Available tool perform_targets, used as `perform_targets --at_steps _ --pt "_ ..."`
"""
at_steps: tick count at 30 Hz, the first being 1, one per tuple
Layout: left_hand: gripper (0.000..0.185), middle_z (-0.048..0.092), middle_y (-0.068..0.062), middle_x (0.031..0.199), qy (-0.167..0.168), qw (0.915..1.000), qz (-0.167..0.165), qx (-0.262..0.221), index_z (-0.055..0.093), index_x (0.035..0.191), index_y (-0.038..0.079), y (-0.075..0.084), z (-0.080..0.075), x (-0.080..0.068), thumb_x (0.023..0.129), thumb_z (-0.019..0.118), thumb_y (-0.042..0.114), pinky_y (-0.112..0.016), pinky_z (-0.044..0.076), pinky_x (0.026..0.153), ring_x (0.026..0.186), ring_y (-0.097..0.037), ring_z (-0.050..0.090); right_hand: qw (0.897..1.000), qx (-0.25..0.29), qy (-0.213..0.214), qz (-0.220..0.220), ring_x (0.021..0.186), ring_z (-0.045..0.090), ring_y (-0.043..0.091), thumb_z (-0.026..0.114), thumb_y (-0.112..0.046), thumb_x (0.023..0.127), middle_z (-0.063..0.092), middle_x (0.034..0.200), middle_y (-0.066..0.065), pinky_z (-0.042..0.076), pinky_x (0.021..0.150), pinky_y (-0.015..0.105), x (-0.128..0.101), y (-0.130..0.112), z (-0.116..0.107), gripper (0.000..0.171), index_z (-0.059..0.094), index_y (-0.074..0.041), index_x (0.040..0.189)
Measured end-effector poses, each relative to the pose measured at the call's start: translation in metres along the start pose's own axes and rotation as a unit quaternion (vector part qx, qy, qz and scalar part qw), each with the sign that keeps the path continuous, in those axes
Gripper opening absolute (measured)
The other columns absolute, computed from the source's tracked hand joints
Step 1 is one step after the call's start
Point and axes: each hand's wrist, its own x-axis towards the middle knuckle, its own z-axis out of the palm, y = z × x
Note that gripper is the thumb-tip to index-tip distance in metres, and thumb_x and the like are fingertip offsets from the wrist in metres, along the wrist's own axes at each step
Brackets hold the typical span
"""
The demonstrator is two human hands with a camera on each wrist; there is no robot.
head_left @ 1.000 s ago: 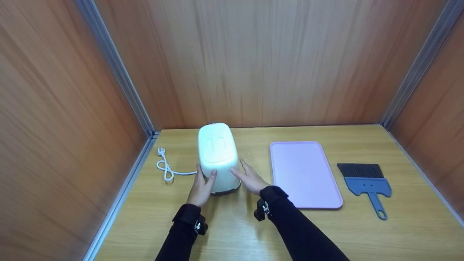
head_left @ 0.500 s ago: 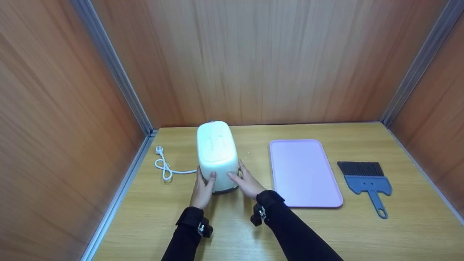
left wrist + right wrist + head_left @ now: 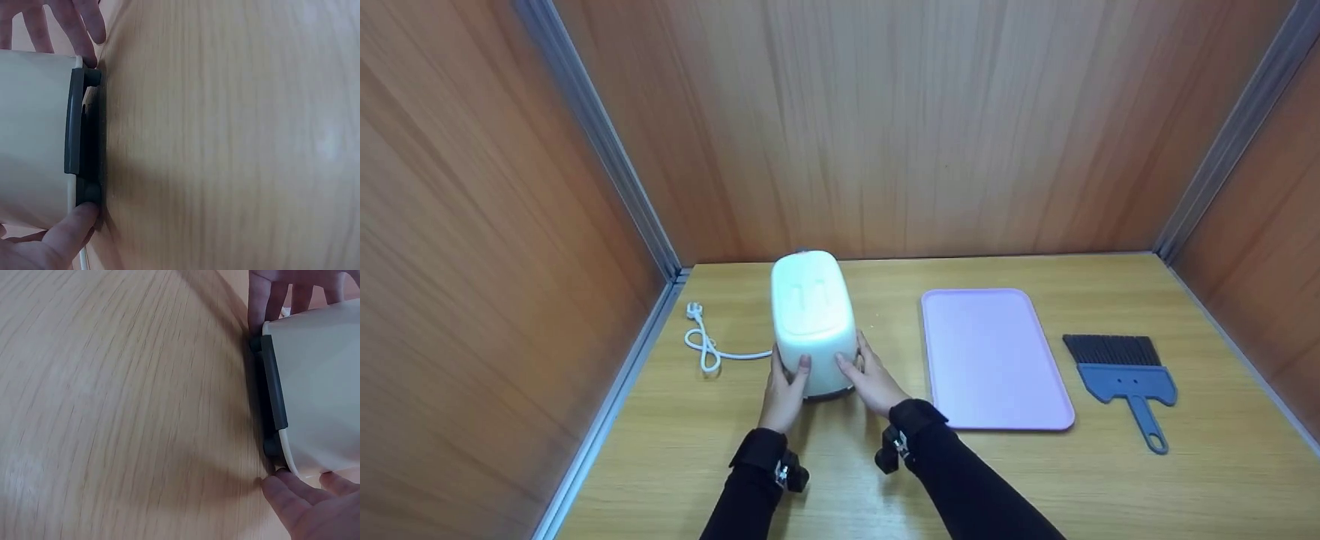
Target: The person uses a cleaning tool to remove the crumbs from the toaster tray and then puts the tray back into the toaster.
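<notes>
A white toaster (image 3: pixel 810 300) with a closed rounded lid stands upright on the table, its dark base (image 3: pixel 90 135) close to the wood. My left hand (image 3: pixel 786 394) grips its near left corner, thumb on the near face and fingers along the side. On the near right corner my right hand (image 3: pixel 874 381) holds it likewise, thumb on the front. Fingertips of the left hand (image 3: pixel 62 236) reach the bottom edge in the left wrist view. In the right wrist view, the right hand (image 3: pixel 315 503) lies low against the base. The toaster's far end is mostly hidden.
The toaster's white cord (image 3: pixel 735 355) runs left to a looped bundle and plug (image 3: pixel 694 310). A purple tray (image 3: pixel 997 360) lies to the right. Beyond it is a blue brush (image 3: pixel 1126 381) with dark bristles. Wooden panels (image 3: pixel 922 127) enclose the back and sides.
My right hand has moved in from beside the toaster and now holds its right side. The left hand has kept its place on it. Tray and brush have not moved.
</notes>
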Motion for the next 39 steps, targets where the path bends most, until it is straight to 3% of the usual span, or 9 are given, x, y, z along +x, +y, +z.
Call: perform_targets --at_steps 14,20,26,29,34,39 --pt "0.098 0.016 -0.031 0.173 0.005 0.9997 0.009 -0.021 0.004 0.169 0.000 0.005 0.003 0.004 0.108 0.053 0.059 -0.065 0.018 0.127 0.158 -0.049 0.019 0.999 0.008 0.039 -0.007 0.157 0.023 0.048 0.050 -0.043 0.113 0.022 0.170 0.032 0.021 0.128 0.060 0.002 -0.008 0.002 0.082 0.009 0.001 0.169" --pt "0.090 0.022 -0.032 0.170 -0.017 0.9980 0.037 -0.048 0.005 0.170 0.002 0.008 -0.002 0.002 0.111 0.048 0.056 -0.065 0.026 0.125 0.155 -0.052 0.027 0.999 0.006 0.045 0.002 0.155 0.028 0.050 0.049 -0.044 0.114 0.033 0.166 0.034 0.023 0.128 0.060 0.005 -0.010 0.004 0.080 0.012 0.000 0.169" --pt "0.081 0.010 -0.024 0.176 -0.034 0.9976 0.009 -0.060 0.003 0.171 0.006 0.010 -0.009 0.001 0.114 0.029 0.057 -0.063 0.013 0.129 0.161 -0.046 0.012 0.998 0.005 0.056 0.014 0.153 0.032 0.050 0.048 -0.044 0.114 0.035 0.164 0.035 0.026 0.127 0.059 0.007 -0.013 0.004 0.078 0.014 -0.001 0.169" --pt "0.074 0.008 -0.022 0.177 -0.027 0.9963 -0.007 -0.081 0.007 0.171 0.004 0.010 -0.011 0.004 0.116 0.022 0.052 -0.059 0.007 0.131 0.163 -0.042 0.005 0.998 0.005 0.064 0.021 0.154 0.032 0.049 0.048 -0.045 0.114 0.035 0.164 0.034 0.025 0.127 0.059 0.008 -0.016 0.004 0.077 0.016 -0.001 0.169" --pt "0.074 0.014 -0.022 0.176 0.014 0.9927 -0.046 -0.111 0.015 0.169 0.001 0.010 -0.010 0.008 0.117 0.030 0.050 -0.053 0.010 0.132 0.163 -0.039 0.010 0.998 0.008 0.063 0.029 0.153 0.032 0.050 0.048 -0.046 0.114 0.034 0.164 0.035 0.026 0.127 0.060 0.007 -0.024 0.005 0.078 0.018 -0.001 0.169" --pt "0.077 0.017 -0.026 0.174 0.028 0.9863 -0.067 -0.148 0.016 0.168 -0.002 0.014 -0.005 0.009 0.115 0.034 0.051 -0.054 0.011 0.132 0.162 -0.042 0.012 0.997 0.010 0.071 0.033 0.153 0.034 0.048 0.048 -0.047 0.114 0.032 0.167 0.032 0.028 0.127 0.057 0.008 -0.030 0.005 0.077 0.019 -0.002 0.169"
